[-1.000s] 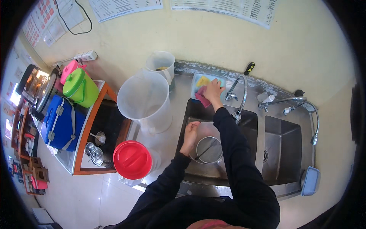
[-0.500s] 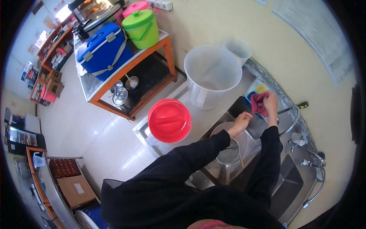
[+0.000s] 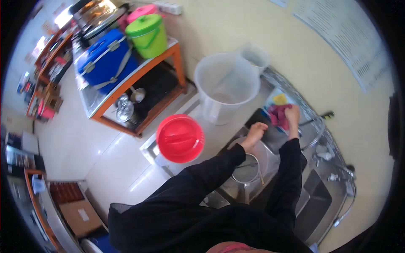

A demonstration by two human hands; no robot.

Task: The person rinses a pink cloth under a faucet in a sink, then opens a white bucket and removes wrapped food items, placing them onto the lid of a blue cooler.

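My right hand (image 3: 292, 115) grips a dark pink cloth (image 3: 278, 114) over a small tray (image 3: 269, 98) at the sink's far corner. A yellow sponge (image 3: 279, 99) lies just beyond the cloth. My left hand (image 3: 255, 135) hovers above the sink basin, apart from the cloth. Its fingers are curled together and nothing shows in them. Under my left wrist, a round metal strainer (image 3: 246, 172) with a wooden stick (image 3: 262, 177) sits at a clear plastic container (image 3: 263, 154) in the basin.
A large translucent bucket (image 3: 225, 84), a smaller clear tub (image 3: 255, 55) and a red basin (image 3: 180, 138) stand on the counter. Taps (image 3: 325, 156) and a second sink (image 3: 314, 200) are at right. A blue cooler (image 3: 107, 61) and green bucket (image 3: 147, 36) occupy a side table.
The whole scene has slid slightly left in the picture. Both hands stay in nearly the same places over the sink; the right still holds the cloth.
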